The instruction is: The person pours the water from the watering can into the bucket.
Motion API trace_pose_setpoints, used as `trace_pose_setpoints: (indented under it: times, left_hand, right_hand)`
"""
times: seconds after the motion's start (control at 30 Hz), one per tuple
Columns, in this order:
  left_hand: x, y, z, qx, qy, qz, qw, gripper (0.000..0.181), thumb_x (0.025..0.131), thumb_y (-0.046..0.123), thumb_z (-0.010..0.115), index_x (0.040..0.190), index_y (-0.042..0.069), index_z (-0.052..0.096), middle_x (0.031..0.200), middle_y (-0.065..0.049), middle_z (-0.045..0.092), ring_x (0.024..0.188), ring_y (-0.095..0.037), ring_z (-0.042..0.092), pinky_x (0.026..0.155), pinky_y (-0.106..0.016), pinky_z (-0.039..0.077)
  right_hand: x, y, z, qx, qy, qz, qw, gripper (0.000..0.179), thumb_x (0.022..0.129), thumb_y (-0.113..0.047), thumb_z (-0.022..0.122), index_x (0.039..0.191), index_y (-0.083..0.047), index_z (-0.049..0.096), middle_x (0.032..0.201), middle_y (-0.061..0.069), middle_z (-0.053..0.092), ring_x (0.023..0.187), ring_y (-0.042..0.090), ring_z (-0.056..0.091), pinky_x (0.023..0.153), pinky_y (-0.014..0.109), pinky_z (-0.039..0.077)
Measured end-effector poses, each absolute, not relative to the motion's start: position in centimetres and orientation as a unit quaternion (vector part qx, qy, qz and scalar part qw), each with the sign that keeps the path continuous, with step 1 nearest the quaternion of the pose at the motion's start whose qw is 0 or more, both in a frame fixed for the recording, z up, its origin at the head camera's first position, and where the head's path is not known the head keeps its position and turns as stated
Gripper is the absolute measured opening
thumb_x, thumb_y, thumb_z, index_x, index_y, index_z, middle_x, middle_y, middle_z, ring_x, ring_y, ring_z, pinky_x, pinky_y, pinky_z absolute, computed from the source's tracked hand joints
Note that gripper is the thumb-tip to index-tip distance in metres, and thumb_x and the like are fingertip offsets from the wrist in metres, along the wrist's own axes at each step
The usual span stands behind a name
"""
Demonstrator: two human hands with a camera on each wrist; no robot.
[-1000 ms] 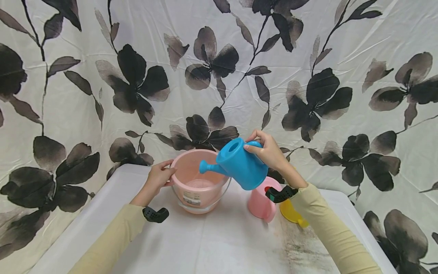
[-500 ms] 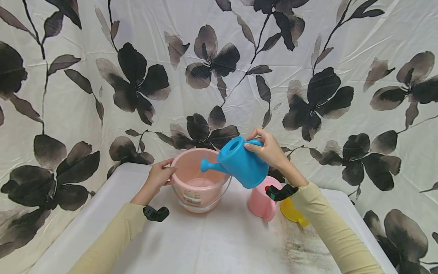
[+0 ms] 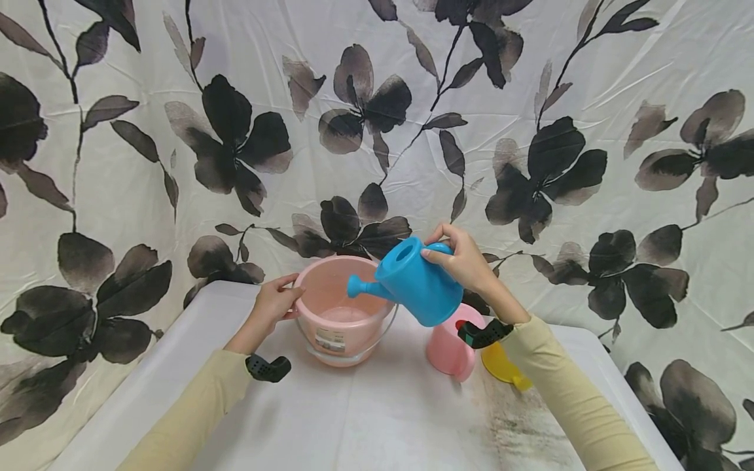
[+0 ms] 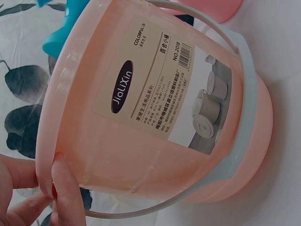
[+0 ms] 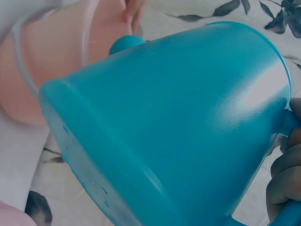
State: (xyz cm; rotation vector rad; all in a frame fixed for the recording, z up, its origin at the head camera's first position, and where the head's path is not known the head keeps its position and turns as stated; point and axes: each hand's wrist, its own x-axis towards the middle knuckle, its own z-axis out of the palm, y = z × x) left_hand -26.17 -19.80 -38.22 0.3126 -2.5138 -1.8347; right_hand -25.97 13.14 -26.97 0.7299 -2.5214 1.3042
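Observation:
A pale pink bucket (image 3: 343, 314) with a paper label (image 4: 164, 89) on its side stands upright on the white surface. My left hand (image 3: 273, 301) pinches its left rim, the thumb (image 4: 66, 188) lying on the outer wall. The bucket's grey handle (image 4: 237, 136) hangs down along the front. In my right hand (image 3: 462, 258) is a blue watering can (image 3: 419, 282), gripped by its handle and raised off the surface. It tilts left, and its spout (image 3: 365, 288) hangs over the bucket's opening. No water stream is visible from the spout.
Right of the bucket stands a pink vessel with a handle (image 3: 449, 347). A yellow object (image 3: 503, 363), partly hidden behind the right forearm, lies beside it. The white table (image 3: 330, 418) has brownish stains (image 3: 518, 425) at right. A floral cloth (image 3: 412, 131) hangs behind.
The watering can has shifted very slightly to the right over the bucket. Both hands keep their grips, and the bucket stays in place.

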Motion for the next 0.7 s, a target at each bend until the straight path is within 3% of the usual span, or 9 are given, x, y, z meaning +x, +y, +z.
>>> trace_pose_setpoints:
  times: [0.7]
  left_hand:
    - [-26.07, -19.73, -38.2, 0.098, -0.805, -0.585, 0.007, 0.054, 0.097, 0.018, 0.052, 0.147, 0.006, 0.037, 0.098, -0.009, 0.049, 0.068, -0.005, 0.052, 0.057, -0.015, 0.054]
  right_hand:
    - [-26.05, 13.74, -27.33, 0.238, -0.863, 0.433, 0.106, 0.015, 0.091, -0.011, 0.062, 0.1, 0.0, 0.056, 0.099, 0.024, 0.067, 0.088, 0.033, 0.065, 0.087, 0.055, 0.053]
